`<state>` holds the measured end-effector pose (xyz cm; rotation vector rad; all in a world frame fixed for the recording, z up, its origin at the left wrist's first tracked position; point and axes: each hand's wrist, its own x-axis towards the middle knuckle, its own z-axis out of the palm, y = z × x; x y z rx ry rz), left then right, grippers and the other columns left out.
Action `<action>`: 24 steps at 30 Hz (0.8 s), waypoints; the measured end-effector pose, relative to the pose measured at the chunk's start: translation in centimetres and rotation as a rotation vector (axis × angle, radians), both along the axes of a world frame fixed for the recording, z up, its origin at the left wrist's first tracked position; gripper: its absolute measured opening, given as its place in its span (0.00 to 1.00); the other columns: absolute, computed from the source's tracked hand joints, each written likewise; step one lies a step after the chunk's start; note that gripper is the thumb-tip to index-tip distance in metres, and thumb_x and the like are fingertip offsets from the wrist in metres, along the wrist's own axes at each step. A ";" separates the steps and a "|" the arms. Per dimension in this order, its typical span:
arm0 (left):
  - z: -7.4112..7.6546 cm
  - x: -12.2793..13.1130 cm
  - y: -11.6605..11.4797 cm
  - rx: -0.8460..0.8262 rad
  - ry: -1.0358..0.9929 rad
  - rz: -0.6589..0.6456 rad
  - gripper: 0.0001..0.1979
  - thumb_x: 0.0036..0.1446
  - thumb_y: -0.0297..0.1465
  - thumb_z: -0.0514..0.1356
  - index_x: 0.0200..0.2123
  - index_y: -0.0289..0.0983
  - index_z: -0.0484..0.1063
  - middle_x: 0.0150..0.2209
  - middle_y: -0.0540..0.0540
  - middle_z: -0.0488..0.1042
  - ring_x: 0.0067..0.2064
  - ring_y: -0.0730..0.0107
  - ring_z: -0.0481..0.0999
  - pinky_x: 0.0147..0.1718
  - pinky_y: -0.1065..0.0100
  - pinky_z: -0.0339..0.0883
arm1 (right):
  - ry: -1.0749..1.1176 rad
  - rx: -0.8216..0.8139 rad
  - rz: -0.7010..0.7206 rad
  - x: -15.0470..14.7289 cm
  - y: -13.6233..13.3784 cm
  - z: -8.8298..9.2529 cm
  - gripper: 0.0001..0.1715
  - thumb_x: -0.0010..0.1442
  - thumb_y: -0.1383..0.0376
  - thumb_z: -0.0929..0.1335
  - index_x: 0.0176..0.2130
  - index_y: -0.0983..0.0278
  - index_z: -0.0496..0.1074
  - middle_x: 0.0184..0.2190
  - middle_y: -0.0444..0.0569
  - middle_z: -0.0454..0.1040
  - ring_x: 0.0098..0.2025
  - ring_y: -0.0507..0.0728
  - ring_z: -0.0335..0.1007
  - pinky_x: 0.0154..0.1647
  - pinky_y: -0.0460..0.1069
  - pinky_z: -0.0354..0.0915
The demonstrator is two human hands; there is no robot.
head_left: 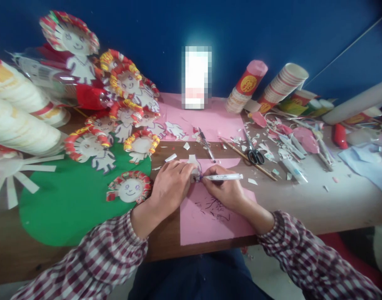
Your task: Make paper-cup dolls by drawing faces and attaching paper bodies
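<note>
My right hand (224,189) is closed round a white acrylic marker (227,177), its purple tip against the edge of a small white paper cutout (194,161). My left hand (172,185) presses that cutout down, fingers together over its left side, so much of its shape is hidden. Both hands rest over a pink sheet (191,229) marked with dark strokes. Just left of my left hand lies a paper cup face (131,191) with a curled red rim and a drawn smile, partly on a green sheet (62,212).
Finished-looking paper figures (126,83) crowd the back left beside stacked paper cups (18,116). Black scissors (255,154), a wooden stick (262,168) and a pen (206,143) lie beyond my hands. Paper scraps (287,141) and more cup stacks (281,85) fill the right.
</note>
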<state>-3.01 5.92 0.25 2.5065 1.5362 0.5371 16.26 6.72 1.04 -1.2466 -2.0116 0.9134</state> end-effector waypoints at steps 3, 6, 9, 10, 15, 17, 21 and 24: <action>0.0 0.0 0.0 -0.003 0.010 0.002 0.11 0.62 0.28 0.51 0.46 0.38 0.67 0.41 0.44 0.74 0.45 0.57 0.70 0.47 0.56 0.64 | 0.013 -0.001 0.005 0.0 0.0 -0.1 0.02 0.58 0.69 0.67 0.33 0.63 0.68 0.27 0.45 0.71 0.28 0.52 0.65 0.28 0.47 0.61; 0.0 0.0 0.0 0.009 0.009 0.004 0.11 0.62 0.27 0.51 0.46 0.38 0.67 0.41 0.44 0.75 0.45 0.57 0.70 0.47 0.56 0.64 | 0.028 0.012 0.003 0.0 0.0 -0.3 0.02 0.58 0.69 0.67 0.32 0.63 0.68 0.27 0.44 0.70 0.29 0.52 0.65 0.29 0.47 0.61; 0.0 0.1 0.0 0.018 0.008 0.003 0.11 0.61 0.27 0.51 0.45 0.38 0.68 0.40 0.44 0.75 0.44 0.57 0.70 0.46 0.56 0.65 | 0.031 0.019 0.005 0.0 0.0 -0.5 0.02 0.59 0.69 0.67 0.33 0.63 0.67 0.27 0.44 0.70 0.29 0.52 0.65 0.29 0.47 0.62; 0.0 0.1 0.0 0.020 0.005 0.003 0.11 0.61 0.27 0.51 0.45 0.38 0.68 0.40 0.44 0.75 0.44 0.57 0.70 0.46 0.56 0.65 | 0.029 0.019 0.010 0.0 0.0 -0.5 0.02 0.59 0.68 0.66 0.32 0.63 0.68 0.27 0.44 0.70 0.29 0.52 0.65 0.29 0.47 0.62; 0.0 0.1 0.0 0.020 0.005 0.002 0.11 0.61 0.27 0.51 0.46 0.38 0.68 0.40 0.44 0.75 0.44 0.57 0.70 0.45 0.56 0.65 | 0.025 0.022 0.020 0.0 0.0 -0.4 0.02 0.58 0.69 0.66 0.32 0.63 0.67 0.27 0.44 0.70 0.28 0.52 0.65 0.29 0.47 0.62; 0.0 0.1 0.0 0.022 0.006 0.000 0.11 0.61 0.27 0.51 0.46 0.38 0.68 0.41 0.44 0.75 0.44 0.57 0.70 0.46 0.56 0.65 | 0.030 0.026 0.017 0.0 0.0 -0.3 0.02 0.58 0.69 0.66 0.32 0.62 0.67 0.27 0.44 0.70 0.29 0.52 0.65 0.29 0.47 0.62; -0.1 0.1 0.0 0.025 0.007 0.005 0.11 0.62 0.27 0.51 0.46 0.38 0.68 0.41 0.44 0.75 0.45 0.57 0.70 0.46 0.56 0.65 | 0.032 0.034 0.016 0.0 0.0 -0.4 0.03 0.58 0.69 0.67 0.32 0.62 0.67 0.27 0.44 0.70 0.29 0.52 0.66 0.30 0.47 0.62; -0.1 0.1 0.0 0.027 0.009 0.005 0.11 0.62 0.27 0.51 0.45 0.38 0.68 0.41 0.44 0.75 0.45 0.57 0.70 0.46 0.56 0.65 | 0.035 0.037 0.009 0.0 0.0 -0.5 0.03 0.57 0.69 0.67 0.32 0.62 0.67 0.27 0.44 0.70 0.29 0.52 0.66 0.30 0.47 0.62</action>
